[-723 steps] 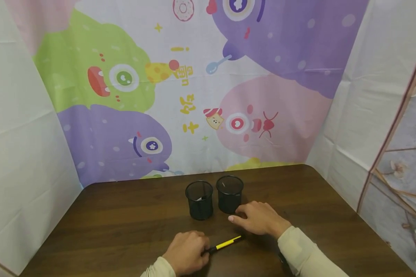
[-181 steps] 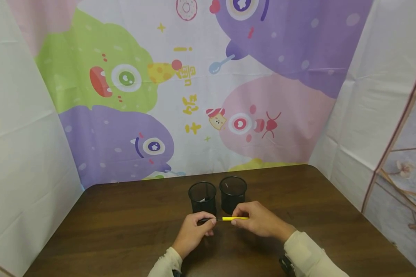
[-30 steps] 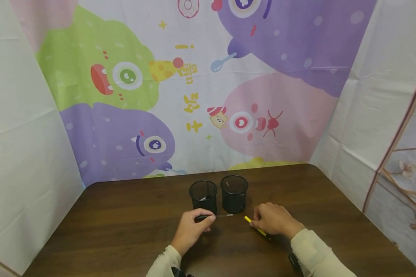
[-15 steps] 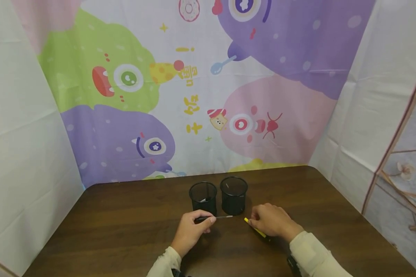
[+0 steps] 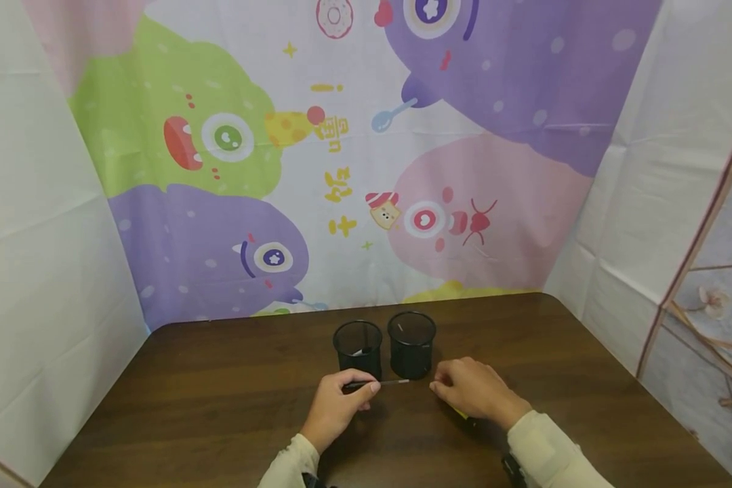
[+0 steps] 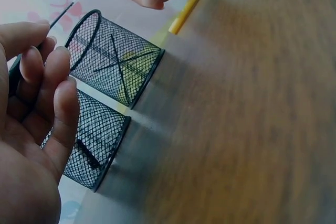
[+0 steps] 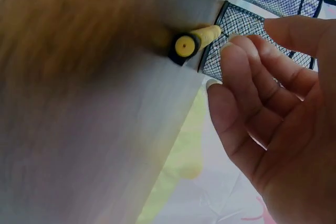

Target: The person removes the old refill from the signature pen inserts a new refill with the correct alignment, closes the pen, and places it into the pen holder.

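1. Printed cloth (image 5: 341,271) with cartoon monsters hangs along the far side of our brown table (image 5: 219,379), and pale cloth walls stand to the left and right.
2. Toward the far side we see two black mesh cups side by side: the left cup (image 5: 358,358), with a dark stick inside, and the right cup (image 5: 411,356), where thin sticks cross behind the mesh.
3. Our left hand (image 5: 337,408) pinches the black pen piece (image 5: 355,384) between thumb and forefinger, just on the near side of the left cup. Its thin refill (image 5: 395,381) points right, bare, above the table.
4. Our right hand (image 5: 474,388) is released: the fingers bend loosely, and we see nothing between them.
5. On the table, under and just beside that hand, lies the yellow tube (image 6: 192,2), to the right of the cups and nearer us. The fingertips look apart from it.
6. Half a second ago, the tube's far end showed beyond our right fingers; now the hand has shifted left and covers it from above.
7. For the work, we judge this means the pen is in two parts, with only the left hand still holding one.
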A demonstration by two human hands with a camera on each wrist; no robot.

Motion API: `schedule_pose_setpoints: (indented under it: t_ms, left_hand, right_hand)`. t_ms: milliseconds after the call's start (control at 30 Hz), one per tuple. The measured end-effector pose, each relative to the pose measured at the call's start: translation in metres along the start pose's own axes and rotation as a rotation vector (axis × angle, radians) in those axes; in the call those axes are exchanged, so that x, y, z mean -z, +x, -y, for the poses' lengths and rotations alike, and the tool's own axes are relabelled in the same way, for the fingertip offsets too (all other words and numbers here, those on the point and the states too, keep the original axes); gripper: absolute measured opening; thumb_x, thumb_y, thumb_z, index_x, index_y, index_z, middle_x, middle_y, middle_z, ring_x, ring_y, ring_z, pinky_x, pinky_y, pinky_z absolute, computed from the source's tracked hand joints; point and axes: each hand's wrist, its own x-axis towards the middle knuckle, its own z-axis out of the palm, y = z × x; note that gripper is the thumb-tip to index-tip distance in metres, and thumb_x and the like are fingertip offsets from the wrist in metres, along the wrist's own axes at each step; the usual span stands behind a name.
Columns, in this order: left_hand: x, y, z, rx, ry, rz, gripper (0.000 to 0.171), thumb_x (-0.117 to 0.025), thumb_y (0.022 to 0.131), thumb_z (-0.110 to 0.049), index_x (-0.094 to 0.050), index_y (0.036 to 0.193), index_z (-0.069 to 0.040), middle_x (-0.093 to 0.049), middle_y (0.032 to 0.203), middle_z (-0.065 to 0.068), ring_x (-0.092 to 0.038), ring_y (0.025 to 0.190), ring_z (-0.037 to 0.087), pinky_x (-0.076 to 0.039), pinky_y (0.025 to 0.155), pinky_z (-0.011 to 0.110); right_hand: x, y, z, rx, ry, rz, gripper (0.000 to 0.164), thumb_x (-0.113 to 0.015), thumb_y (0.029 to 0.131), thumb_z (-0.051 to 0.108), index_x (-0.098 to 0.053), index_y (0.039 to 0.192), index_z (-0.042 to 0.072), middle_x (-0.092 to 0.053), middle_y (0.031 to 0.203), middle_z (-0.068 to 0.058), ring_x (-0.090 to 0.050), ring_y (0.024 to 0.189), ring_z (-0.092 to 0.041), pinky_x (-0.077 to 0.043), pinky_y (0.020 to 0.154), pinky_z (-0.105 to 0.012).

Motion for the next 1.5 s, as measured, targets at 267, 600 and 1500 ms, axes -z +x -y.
schedule_pose_setpoints:
  t_ms: [267,600,1500]
  left_hand:
    - [0.001,0.0,-0.001,-0.023,0.007,0.003,0.02,-0.079,0.089,-0.023,-0.076,0.097,-0.005,-0.071,0.086,0.006,-0.069,0.07,0.024,-0.059,0.066,0.031]
    - [0.0,0.0,0.0,-0.031,-0.001,0.0,0.019,-0.079,0.089,-0.022,-0.076,0.097,-0.005,-0.071,0.088,0.006,-0.069,0.071,0.025,-0.059,0.066,0.031]
    - [-0.003,-0.006,-0.019,-0.01,0.001,-0.006,0.012,-0.073,0.092,-0.01,-0.073,0.098,0.001,-0.069,0.09,0.01,-0.067,0.08,0.046,-0.058,0.067,0.028]
  right_hand:
    - [-0.003,0.002,0.004,0.042,0.081,0.002,0.013,-0.07,0.095,0.028,-0.067,0.082,0.026,-0.057,0.072,0.019,-0.052,0.062,-0.002,-0.046,0.059,-0.032]
    - [-0.006,0.005,0.008,0.119,0.166,-0.003,0.011,-0.07,0.095,0.026,-0.068,0.085,0.024,-0.059,0.074,0.018,-0.053,0.065,-0.002,-0.047,0.061,-0.027]
    - [-0.016,0.008,0.027,0.168,0.519,0.112,0.021,-0.066,0.097,0.037,-0.07,0.087,0.018,-0.064,0.076,0.007,-0.063,0.065,-0.01,-0.053,0.055,-0.029]
